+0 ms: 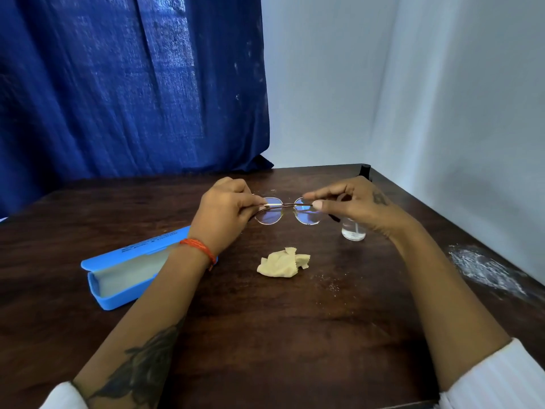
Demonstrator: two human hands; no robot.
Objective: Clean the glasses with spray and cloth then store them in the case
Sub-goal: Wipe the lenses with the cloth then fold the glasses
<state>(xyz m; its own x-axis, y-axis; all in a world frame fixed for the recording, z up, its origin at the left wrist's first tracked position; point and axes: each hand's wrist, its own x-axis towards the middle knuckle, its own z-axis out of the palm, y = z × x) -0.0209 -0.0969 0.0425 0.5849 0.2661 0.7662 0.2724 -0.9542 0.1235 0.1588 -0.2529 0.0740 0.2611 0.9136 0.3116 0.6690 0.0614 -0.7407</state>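
Thin-rimmed glasses (pixel 287 213) hang above the dark wooden table (pixel 265 320), held between both hands. My left hand (pixel 227 208) pinches the frame's left end, and my right hand (pixel 354 203) pinches the right end near the hinge. One temple lies folded across the top of the lenses. A crumpled cream cloth (pixel 283 262) lies on the table below the glasses. The small clear spray bottle (pixel 354 230) stands under my right hand, its top hidden. The blue case (pixel 129 270) lies open at the left, partly behind my left forearm.
A blue curtain (pixel 132 84) hangs behind the table on the left, with white walls at the back right. A white powdery smear (pixel 483 270) marks the table's right edge. A small dark object (pixel 365 171) stands at the far right corner.
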